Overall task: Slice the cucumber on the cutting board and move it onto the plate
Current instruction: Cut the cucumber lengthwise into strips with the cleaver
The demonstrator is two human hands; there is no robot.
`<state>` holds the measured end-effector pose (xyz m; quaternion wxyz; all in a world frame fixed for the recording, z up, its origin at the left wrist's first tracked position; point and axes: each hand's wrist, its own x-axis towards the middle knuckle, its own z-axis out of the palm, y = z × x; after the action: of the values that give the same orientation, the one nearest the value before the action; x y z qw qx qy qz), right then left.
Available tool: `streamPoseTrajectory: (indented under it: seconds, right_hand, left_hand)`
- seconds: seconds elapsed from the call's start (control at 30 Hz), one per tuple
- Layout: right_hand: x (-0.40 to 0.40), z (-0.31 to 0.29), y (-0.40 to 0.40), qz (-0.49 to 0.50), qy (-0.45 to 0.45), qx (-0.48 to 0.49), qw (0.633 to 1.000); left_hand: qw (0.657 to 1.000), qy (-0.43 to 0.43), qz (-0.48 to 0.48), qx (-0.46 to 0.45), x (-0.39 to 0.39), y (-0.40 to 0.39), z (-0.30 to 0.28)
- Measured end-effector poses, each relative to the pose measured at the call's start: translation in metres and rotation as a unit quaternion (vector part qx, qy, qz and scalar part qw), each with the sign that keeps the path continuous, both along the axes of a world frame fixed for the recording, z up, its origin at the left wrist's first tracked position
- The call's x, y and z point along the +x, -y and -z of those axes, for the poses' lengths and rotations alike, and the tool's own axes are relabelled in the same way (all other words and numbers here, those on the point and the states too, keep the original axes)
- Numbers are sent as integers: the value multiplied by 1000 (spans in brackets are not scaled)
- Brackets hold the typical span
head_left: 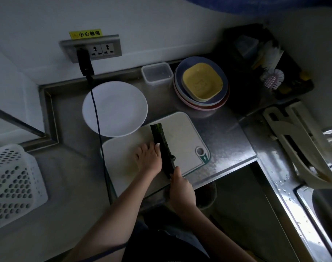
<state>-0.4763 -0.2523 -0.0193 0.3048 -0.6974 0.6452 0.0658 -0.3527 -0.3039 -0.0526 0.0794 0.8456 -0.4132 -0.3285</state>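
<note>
We press our left hand (pixel 148 156) flat beside the cucumber (pixel 162 146), lying lengthwise toward the cutting board's (pixel 186 129) far edge; our right hand (pixel 181 188) grips the knife (pixel 171 159).

Dim white wall (pixel 161 25) with socket strip (pixel 91 48) above steel counter (pixel 223 137).

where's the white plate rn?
Head view, left of centre: the white plate sits on the steel counter, its near edge overlapping the cutting board's far-left corner, left of the stacked dishes.
</note>
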Motion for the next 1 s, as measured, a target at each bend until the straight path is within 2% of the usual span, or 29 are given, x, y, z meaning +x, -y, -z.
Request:
streamPoseTrajectory:
  seconds: [0.43, 0.67, 0.83, 0.9, 0.97, 1.0]
  right_hand:
    - [31, -17, 53, -38, -9, -5, 999]
    - [-19, -7, 25, -57, -10, 0, 998]
    - [-38, -11, 29, -77, -27, -61, 995]
    - [-43, -14, 34, -90, -35, -80, 992]
    - [-47, -15, 39, -100, -39, -92, 990]
    - [-49, -15, 41, -105, -41, -96, 989]
  left_hand:
    - [999, -28, -19, 21, 3, 4, 0]
    - [1000, -17, -5, 11, 2, 5, -1]
    - [999, -37, -16, 7, 6, 5, -5]
    - [999, -20, -29, -27, 8, 4, -7]
    - [988, 49, -24, -144, 9, 1, -14]
    - [971, 80, 8, -226, 8, 0, -18]
